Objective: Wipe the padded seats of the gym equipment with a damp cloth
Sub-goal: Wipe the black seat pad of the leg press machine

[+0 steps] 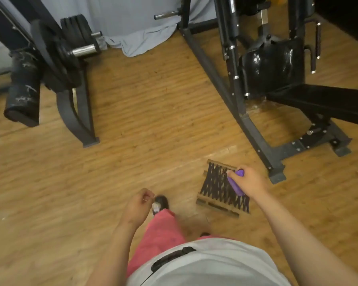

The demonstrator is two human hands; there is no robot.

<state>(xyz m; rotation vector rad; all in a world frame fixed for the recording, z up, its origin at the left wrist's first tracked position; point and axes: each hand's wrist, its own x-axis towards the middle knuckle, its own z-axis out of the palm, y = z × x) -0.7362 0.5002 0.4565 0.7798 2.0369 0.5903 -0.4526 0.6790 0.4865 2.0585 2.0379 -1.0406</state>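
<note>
The right hand [249, 180] has its grip closed tight around a small purple plastic bottle [235, 182]. Just under that grip, on the brown wooden floor [153, 120], lies a little wooden frame with black zigzag netting [223, 188]. The left hand [139, 205] is curled nearly shut, and I cannot tell if it holds anything. Far past the right grip sits the shiny black padded seat [271, 67] of a black metal gym machine [246, 124]. A grey cloth sheet [136, 38] hangs further away.
</note>
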